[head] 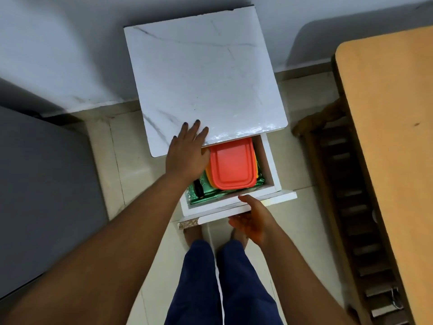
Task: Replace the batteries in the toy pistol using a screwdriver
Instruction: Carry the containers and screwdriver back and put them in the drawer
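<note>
While the flat left hand (pixel 187 151) hides the drawer's (pixel 234 205) corner, the right hand (pixel 254 221) grips its front — fingers hidden.

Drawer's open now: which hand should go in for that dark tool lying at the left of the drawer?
Probably the left hand. It rests flat on the cabinet top, just above the dark tool on the green liner. The right hand grips the drawer front, farther from it.
</note>
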